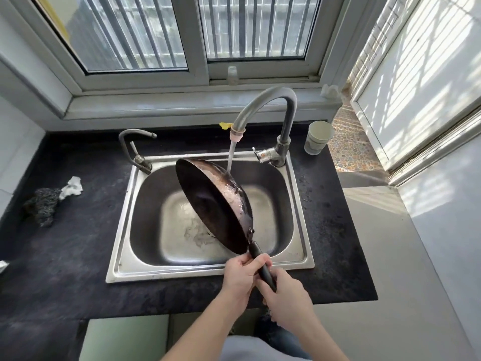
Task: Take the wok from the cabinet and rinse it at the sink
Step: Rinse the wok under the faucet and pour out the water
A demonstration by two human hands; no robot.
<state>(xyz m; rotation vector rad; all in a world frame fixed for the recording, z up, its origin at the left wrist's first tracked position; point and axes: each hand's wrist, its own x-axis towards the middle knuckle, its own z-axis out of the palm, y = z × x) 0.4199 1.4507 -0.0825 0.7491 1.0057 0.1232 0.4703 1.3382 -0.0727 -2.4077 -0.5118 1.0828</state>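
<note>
both hands [240, 276] closed on wok [213, 204] handle, tilted over sink [208, 272]

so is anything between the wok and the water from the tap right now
Nothing visible. The wok is tilted on edge over the sink, held by its handle in both the left hand and right hand, and the stream from the faucet falls straight onto its outer side.

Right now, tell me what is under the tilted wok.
Under the wok lies the sink basin, its wet steel floor showing to the left. The drain cannot be seen; the wok may be covering it.
</note>
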